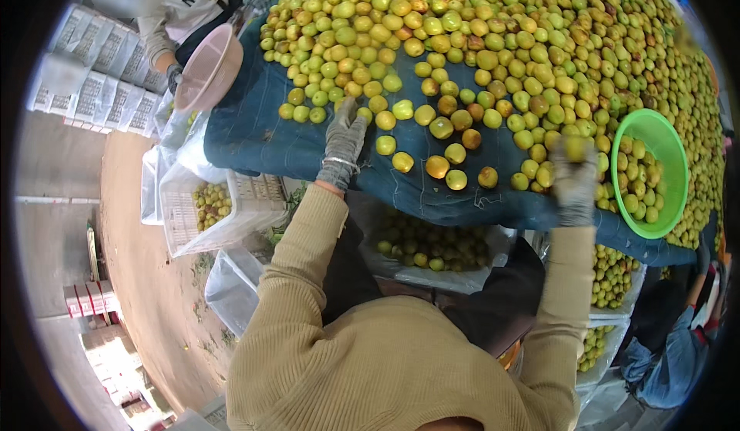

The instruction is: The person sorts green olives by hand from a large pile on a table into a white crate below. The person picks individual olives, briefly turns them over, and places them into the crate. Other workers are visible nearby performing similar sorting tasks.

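Note:
A big heap of small yellow-green fruits lies on a dark blue cloth over a table. My left hand, in a grey glove, reaches to the heap's near edge and touches the loose fruits there; whether it holds one is hidden. My right hand, also gloved and blurred, is closed around a yellow fruit just left of a green plastic bowl holding several fruits. Both sleeves are tan knit.
Below the table edge stand plastic-lined white crates and bags of fruits. A person at top left holds a pink bowl. Another person in blue crouches at lower right. Stacked cartons line the left; dirt floor below.

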`<action>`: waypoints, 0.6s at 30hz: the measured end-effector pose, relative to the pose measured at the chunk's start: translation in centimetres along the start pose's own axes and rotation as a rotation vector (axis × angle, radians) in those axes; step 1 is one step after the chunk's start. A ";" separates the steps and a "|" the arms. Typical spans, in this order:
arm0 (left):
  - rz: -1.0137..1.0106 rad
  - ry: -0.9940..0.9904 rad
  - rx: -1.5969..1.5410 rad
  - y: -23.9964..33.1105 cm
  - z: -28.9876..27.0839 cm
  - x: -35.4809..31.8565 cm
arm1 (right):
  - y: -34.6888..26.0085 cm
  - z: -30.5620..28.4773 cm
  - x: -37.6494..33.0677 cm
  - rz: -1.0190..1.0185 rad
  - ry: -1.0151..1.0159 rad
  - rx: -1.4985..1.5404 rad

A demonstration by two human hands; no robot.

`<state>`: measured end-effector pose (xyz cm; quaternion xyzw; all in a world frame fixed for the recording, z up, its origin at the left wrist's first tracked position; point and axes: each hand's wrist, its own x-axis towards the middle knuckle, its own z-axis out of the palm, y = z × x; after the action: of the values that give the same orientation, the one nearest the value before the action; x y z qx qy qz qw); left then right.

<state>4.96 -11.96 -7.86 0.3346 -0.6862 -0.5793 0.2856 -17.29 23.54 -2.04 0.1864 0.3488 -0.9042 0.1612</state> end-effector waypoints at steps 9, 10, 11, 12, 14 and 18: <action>0.311 -0.204 0.687 1.1 6.0 4.7 | 10.7 1.3 2.0 -0.393 -0.309 -1.167; 0.293 -0.262 0.642 1.4 6.1 4.5 | 11.2 1.5 1.8 -0.421 -0.306 -1.389; 0.274 -0.320 0.596 1.7 6.2 4.1 | 12.0 1.5 1.8 -0.682 -0.348 -1.580; 0.239 -0.367 0.499 2.0 6.7 3.3 | 12.1 1.4 1.6 -0.567 -0.371 -1.545; 0.363 -0.459 0.683 2.3 7.3 1.6 | 11.5 2.5 -0.3 -0.339 -0.418 -1.461; 0.348 -0.625 0.628 2.9 8.1 -1.7 | 11.3 1.5 -1.2 -0.223 -0.579 -1.528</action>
<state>-0.66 -5.44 -6.31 0.0944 -0.9270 -0.3604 0.0435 -11.81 14.73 -6.86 -0.2508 0.8290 -0.4405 0.2363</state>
